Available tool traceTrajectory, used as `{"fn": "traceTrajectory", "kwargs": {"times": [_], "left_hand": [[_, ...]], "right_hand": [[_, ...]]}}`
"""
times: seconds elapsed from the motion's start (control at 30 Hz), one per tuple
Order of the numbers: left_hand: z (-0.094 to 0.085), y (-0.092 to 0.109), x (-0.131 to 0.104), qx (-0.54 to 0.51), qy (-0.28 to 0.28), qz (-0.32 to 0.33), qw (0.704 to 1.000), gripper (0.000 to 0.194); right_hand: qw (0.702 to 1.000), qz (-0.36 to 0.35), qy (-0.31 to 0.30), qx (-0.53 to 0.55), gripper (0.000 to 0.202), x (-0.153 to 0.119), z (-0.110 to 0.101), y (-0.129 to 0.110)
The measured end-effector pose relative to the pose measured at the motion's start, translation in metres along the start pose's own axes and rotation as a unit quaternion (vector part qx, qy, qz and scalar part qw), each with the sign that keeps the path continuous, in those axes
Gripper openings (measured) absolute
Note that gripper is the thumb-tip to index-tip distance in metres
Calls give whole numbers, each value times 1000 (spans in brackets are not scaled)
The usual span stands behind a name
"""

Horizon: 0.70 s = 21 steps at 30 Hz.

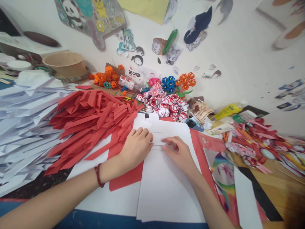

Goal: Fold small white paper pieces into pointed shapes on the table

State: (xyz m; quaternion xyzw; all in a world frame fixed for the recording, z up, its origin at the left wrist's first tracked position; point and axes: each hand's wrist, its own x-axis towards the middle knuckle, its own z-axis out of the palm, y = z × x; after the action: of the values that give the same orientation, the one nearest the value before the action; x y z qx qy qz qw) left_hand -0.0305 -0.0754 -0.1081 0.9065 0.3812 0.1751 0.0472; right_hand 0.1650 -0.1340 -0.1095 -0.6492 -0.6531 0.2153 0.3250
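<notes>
A small folded strip of white paper (157, 139) lies on a stack of white paper sheets (169, 187) in front of me. My left hand (138, 144) is closed, fingers curled and thumb pressed in at the strip's left end. From the other side, my right hand (179, 152) has its thumb and index finger apart at the strip's right end, palm partly hidden. Beneath the left forearm are a red sheet (126, 179) and another white sheet. A heap of folded red paper strips (95, 124) spreads just left of the left hand.
Folded white strips (26, 127) are piled far left, near a round bowl (65, 65). Behind the sheets sit red-and-white paper flowers (166, 106) and a plastic bottle (131, 83). A blue watch-like device (194, 124), yellow bottle (226, 111) and coloured scraps (257, 136) lie right.
</notes>
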Motion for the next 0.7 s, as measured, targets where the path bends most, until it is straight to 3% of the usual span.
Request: {"fn": "traceTrajectory", "kwargs": {"times": [0.23, 0.47, 0.57, 0.7], "left_hand": [[-2, 1, 0, 7, -10, 35, 999, 9], [-7, -1, -2, 68, -2, 191, 979, 9], [-13, 0, -6, 111, -15, 256, 960, 12], [-18, 1, -12, 132, -39, 290, 947, 15]], "right_hand": [[998, -40, 10, -36, 5, 2, 5, -4], [960, -213, -7, -180, 23, -7, -3, -5], [947, -237, -16, -217, 26, -10, -6, -6], [939, -241, -44, -240, 27, -13, -8, -6]]}}
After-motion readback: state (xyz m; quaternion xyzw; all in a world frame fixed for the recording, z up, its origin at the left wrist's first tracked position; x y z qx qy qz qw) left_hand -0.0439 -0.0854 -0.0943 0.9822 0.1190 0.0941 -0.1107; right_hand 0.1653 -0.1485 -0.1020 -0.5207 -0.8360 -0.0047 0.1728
